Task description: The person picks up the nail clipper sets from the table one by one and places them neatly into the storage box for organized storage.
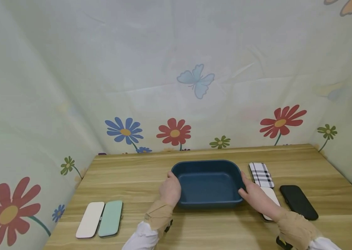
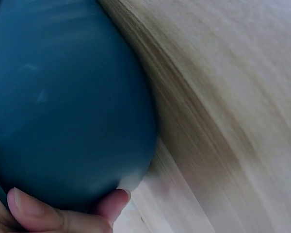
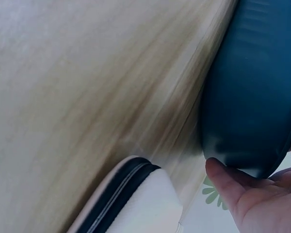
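Observation:
A dark blue rectangular plastic basin (image 1: 207,203) stands at the middle of the wooden table, with no contents showing inside. My left hand (image 1: 170,190) grips its left end, fingers bent round the wall. At the opposite end my right hand (image 1: 258,197) holds the basin with the thumb by the rim and fingers against the outer wall. In the left wrist view, fingertips (image 2: 31,206) press on the curved basin wall (image 2: 72,107). The right wrist view shows a white case (image 3: 148,204) lying close to my right hand.
At the left lie a cream flat case (image 1: 90,220) and a mint green one (image 1: 110,218) side by side. On the right are a plaid case (image 1: 261,175), a white case partly hidden under my right arm, and a black case (image 1: 299,202). A flowered curtain (image 1: 151,104) hangs behind the table.

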Tool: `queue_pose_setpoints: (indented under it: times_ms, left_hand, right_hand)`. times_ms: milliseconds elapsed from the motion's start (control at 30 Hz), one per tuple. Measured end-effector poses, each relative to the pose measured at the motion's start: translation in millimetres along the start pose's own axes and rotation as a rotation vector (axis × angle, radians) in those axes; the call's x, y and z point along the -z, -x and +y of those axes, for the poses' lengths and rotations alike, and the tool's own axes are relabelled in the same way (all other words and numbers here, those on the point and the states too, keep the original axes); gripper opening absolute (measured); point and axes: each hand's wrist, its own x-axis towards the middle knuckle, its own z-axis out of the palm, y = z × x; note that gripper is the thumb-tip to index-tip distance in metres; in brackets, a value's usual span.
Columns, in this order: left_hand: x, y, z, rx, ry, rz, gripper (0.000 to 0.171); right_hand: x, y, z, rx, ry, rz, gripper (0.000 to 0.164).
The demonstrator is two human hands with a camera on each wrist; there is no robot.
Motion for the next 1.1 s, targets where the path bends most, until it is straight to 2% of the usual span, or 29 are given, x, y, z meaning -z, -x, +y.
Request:
queue_pose_setpoints:
  times_ms: [300, 633, 800, 933, 1100]
  left_hand:
    - [3.3, -0.9, 2.9, 0.048, 0.054, -0.086, 0.009]
    - [2.4, -0.3, 2.9, 0.038, 0.065, -0.047, 0.009]
    - [2.9, -1.5, 2.4, 0.046, 0.068, -0.096, 0.008]
    - [5.1, -1.3, 2.4, 0.051, 0.073, -0.112, 0.008]
    - [6.7, -0.9, 1.9, 0.033, 0.062, -0.09, 0.009]
  right_hand:
    - [0.2, -4.1, -2.1, 0.001, 0.025, 0.059, 0.057]
    - [0.7, -27.2, -2.4, -0.022, -0.014, 0.068, 0.059]
    - [-4.3, -41.6, -0.5, -0.032, -0.005, 0.078, 0.06]
    - [-10.3, -51.4, 1.6, 0.005, 0.037, 0.107, 0.057]
    - [-16.1, -60.8, 3.8, 0.123, 0.132, 0.213, 0.049]
